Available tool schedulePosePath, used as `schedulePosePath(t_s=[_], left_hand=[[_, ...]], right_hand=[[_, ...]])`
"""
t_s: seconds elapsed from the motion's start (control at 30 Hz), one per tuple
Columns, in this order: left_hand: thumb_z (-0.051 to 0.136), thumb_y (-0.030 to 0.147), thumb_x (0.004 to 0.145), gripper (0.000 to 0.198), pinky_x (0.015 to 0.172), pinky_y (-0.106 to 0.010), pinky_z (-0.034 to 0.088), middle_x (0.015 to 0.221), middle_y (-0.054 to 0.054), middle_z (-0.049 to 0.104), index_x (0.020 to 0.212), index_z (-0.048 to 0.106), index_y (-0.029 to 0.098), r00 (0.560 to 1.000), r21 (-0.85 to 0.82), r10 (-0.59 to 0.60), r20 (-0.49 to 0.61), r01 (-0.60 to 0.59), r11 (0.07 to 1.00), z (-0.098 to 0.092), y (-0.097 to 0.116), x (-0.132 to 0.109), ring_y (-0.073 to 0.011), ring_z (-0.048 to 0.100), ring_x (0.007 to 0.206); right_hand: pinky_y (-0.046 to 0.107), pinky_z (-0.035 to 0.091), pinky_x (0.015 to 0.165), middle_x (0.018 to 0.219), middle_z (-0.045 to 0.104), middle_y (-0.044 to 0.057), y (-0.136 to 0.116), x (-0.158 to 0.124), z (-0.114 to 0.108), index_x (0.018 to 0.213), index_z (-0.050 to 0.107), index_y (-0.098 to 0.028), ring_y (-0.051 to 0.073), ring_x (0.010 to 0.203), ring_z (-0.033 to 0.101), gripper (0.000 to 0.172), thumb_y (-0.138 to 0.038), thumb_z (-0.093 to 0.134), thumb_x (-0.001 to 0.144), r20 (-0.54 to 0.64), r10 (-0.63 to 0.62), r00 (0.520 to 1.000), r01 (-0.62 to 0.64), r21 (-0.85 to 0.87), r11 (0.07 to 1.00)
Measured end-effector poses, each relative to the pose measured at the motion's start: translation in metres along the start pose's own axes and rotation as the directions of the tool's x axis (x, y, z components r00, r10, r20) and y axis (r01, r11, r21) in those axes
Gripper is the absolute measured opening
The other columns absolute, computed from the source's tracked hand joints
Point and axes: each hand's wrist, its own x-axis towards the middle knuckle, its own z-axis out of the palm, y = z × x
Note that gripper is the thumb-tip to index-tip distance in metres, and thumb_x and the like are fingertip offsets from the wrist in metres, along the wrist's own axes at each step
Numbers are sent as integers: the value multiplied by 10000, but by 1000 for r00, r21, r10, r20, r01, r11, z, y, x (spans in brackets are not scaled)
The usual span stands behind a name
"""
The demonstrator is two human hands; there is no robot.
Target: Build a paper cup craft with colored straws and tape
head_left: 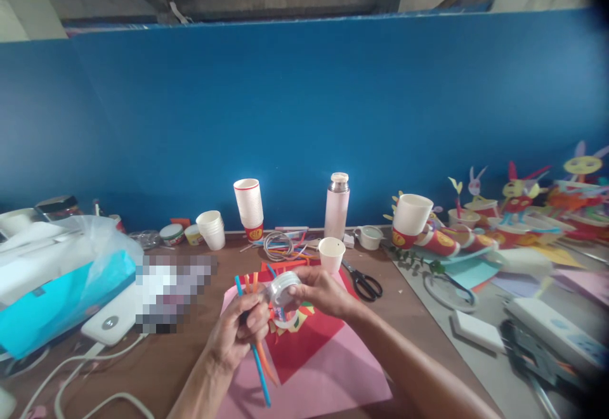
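My left hand (235, 330) is closed around a blue straw (261, 374) and some orange straws (266, 363), which stick out above and below the fist. A roll of clear tape (281, 287) is gripped in my right hand (321, 289), close against the left fist. Whether a strip of tape runs between the hands I cannot make out. Below them lie red paper (304, 355) and pink paper (347, 374). Scraps of coloured paper (299, 321) and a round white-rimmed item lie partly hidden under my hands.
Black-handled scissors (366, 284) and a white paper cup (332, 254) lie beyond the right hand. Behind stand a pink flask (337, 206), stacked cups (248, 203) and a cable coil (278, 246). Paper-cup crafts (518, 210) crowd the right; plastic bags (71, 279) fill the left.
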Motion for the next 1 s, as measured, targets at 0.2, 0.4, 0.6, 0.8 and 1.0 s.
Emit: schedulePosePath(t_s=[0.2, 0.4, 0.6, 0.8, 1.0], left_hand=[[640, 223, 680, 268, 304, -120, 191, 402, 113, 304, 555, 409, 169, 998, -30, 50, 22, -50, 998, 1, -1, -1, -15, 68, 349], [612, 208, 697, 219, 319, -130, 178, 407, 106, 344, 588, 426, 170, 998, 6, 61, 18, -61, 998, 2, -1, -1, -15, 100, 345], [592, 210, 723, 186, 312, -134, 156, 381, 98, 356, 595, 469, 154, 999, 67, 32, 14, -33, 997, 4, -4, 3, -4, 129, 318], [593, 228, 713, 198, 315, -135, 151, 529, 66, 488, 595, 455, 150, 994, 25, 106, -23, -105, 994, 1, 1, 4, 20, 176, 312], [564, 208, 732, 154, 339, -150, 164, 674, 33, 555, 625, 473, 145, 984, 11, 157, -83, -156, 988, -3, 6, 4, 34, 210, 318]], right_hand=[[244, 477, 544, 673, 632, 34, -5, 1, -1, 850, 609, -112, 149, 583, 629, 396, -480, 644, 711, -152, -30, 988, 57, 173, 983], [264, 492, 569, 683, 627, 31, 2, 3, -6, 794, 584, -138, 134, 578, 612, 341, -465, 648, 719, -226, 2, 974, 68, 301, 951], [247, 464, 545, 715, 623, 35, 6, 4, -5, 877, 584, -152, 124, 560, 590, 363, -493, 598, 754, -279, 22, 960, 64, 297, 953], [223, 453, 527, 729, 617, 27, 9, 3, 9, 940, 563, -156, 115, 573, 590, 354, -482, 538, 805, -281, 86, 956, -23, 221, 975], [221, 448, 509, 679, 583, -1, 25, 5, 26, 856, 541, -158, 120, 576, 582, 384, -531, 546, 766, -278, 188, 942, -152, 146, 977]])
